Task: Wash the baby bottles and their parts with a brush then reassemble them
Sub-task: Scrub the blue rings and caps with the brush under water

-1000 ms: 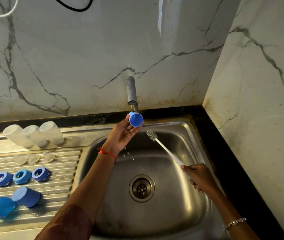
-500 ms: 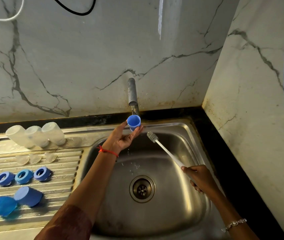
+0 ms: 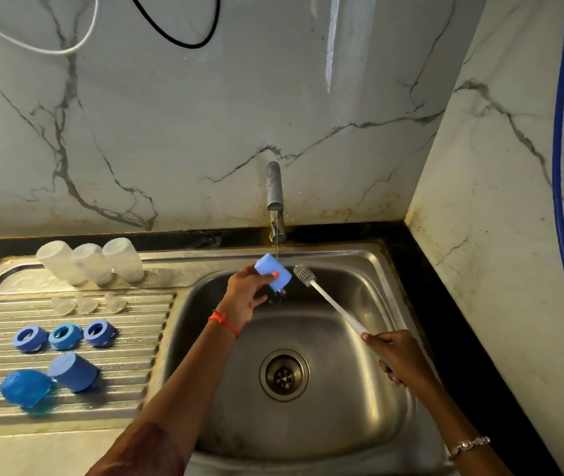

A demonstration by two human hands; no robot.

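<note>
My left hand point(image 3: 244, 292) holds a blue bottle cap point(image 3: 272, 271) under the thin stream from the tap point(image 3: 274, 201), its closed end turned up and water dripping from it. My right hand point(image 3: 395, 355) grips the white handle of a bottle brush point(image 3: 328, 298) whose bristle head sits just right of the cap, apart from it. On the drainboard point(image 3: 129, 341) lie three clear bottles point(image 3: 91, 262), three clear nipples point(image 3: 86, 304), three blue rings point(image 3: 65, 335) and two more blue caps point(image 3: 50, 381).
The steel sink basin point(image 3: 308, 424) with its drain point(image 3: 284, 375) lies below both hands. Marble walls close the back and right side. A blue hose point(image 3: 560, 166) runs down the right wall; a black counter edge borders the sink.
My left hand has turned the blue cap over, from open end facing me to closed end up, still under the tap. The right hand and brush have barely moved.
</note>
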